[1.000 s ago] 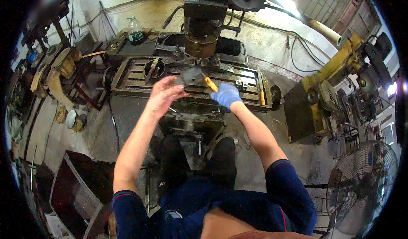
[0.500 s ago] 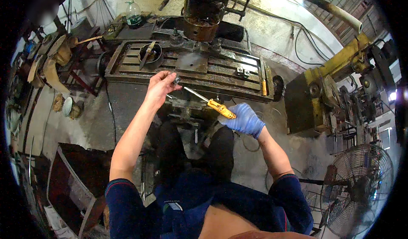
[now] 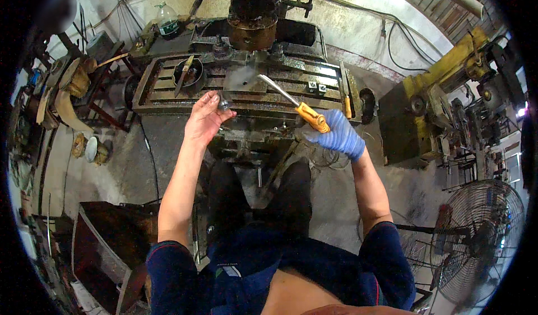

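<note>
Bare and raised in front of the machine table, my left hand (image 3: 205, 119) pinches a small dark metal part (image 3: 223, 102) between thumb and fingers. My right hand (image 3: 338, 135), in a blue knit glove, is wrapped round the handle of a yellow-handled tool (image 3: 311, 117). Its long bright metal shaft points up and to the left over the table; motion blur hides the tip's exact shape. Shaft and metal part are apart. Two small metal blocks (image 3: 317, 88) sit on the slotted machine table (image 3: 168, 105), right of its middle.
A round pot (image 3: 194, 83) with a brush-like tool across it stands on the table's left. Above the table hangs the machine head (image 3: 252, 26). Another orange-handled tool (image 3: 347, 107) lies at the right end. A fan (image 3: 476, 236) stands right, a metal bin (image 3: 98, 259) left.
My right hand has moved up and right, lifting the tool's shaft away from the metal part. My left hand has shifted slightly left, still pinching the part. The view has shifted a little.
</note>
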